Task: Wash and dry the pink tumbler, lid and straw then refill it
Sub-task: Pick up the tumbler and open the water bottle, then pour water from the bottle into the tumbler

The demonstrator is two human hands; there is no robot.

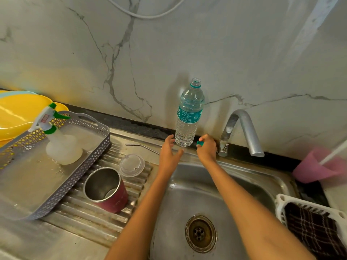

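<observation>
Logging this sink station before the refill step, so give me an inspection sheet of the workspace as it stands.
Surface: steel sink, ribbed drainboard, both stained.
Job's things: pink tumbler upright and open on the drainboard; clear lid flat beside it; metal straw lying behind; water bottle uncapped, upright on back ledge.
Clutter: grey tray holding spray bottle; yellow plates; pink cup; white basket with checked cloth.
Grippers: left hand open beside the bottle's base; right hand pinches teal cap.
Cables: white cable looping on wall.
Surroundings: marble wall; tap, no water running.
</observation>
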